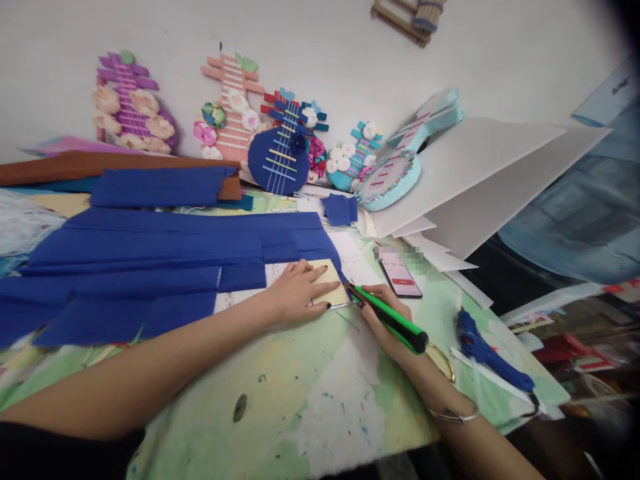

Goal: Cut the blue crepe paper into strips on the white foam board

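My left hand [300, 290] lies flat with its fingers spread, pressing on a pale yellow card [327, 272]. Under and beyond the card runs a strip of dark blue crepe paper [300, 227]. In my right hand [383, 317] is a green and black utility knife [393, 319], its fingers wrapped round the handle. The knife's tip points at the card's right edge, close to the blue paper; whether it touches cannot be made out. More blue paper pieces [175, 293] lie to the left, partly behind my left forearm.
A phone [401, 277] and a blue glue gun [493, 353] lie to the right, with gold scissor handles [443, 363] by my right wrist. Decorated paper instruments [280, 157] lean on the wall. White sheets [480, 173] jut out at the back right.
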Demonstrator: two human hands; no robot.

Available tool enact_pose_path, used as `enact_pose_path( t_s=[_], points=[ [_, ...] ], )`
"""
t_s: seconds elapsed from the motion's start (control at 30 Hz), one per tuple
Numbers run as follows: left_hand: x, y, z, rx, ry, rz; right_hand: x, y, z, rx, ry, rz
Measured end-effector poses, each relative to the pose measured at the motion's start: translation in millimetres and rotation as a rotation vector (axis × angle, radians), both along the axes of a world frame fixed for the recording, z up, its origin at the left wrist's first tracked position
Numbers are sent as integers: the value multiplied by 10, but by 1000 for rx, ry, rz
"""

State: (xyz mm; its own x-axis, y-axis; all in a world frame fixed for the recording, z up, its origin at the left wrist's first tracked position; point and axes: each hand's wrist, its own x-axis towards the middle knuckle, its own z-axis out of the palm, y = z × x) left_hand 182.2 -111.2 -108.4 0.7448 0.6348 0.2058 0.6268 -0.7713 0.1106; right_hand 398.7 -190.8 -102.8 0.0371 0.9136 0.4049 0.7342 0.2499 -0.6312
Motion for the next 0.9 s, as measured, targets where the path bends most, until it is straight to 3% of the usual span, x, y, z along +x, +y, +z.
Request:
enact_pose_path(
  t_s=[0.23,0.63,0.9],
  points=[
    [4,-8,20,-14,14,2,55,27,-84,-38,93,33],
    [8,-7,23,-19,19,2,37,31,-77,88,-92,99],
    [7,6,21,-20,36,-3,48,-14,-63,80,-99,73]
  ],
)
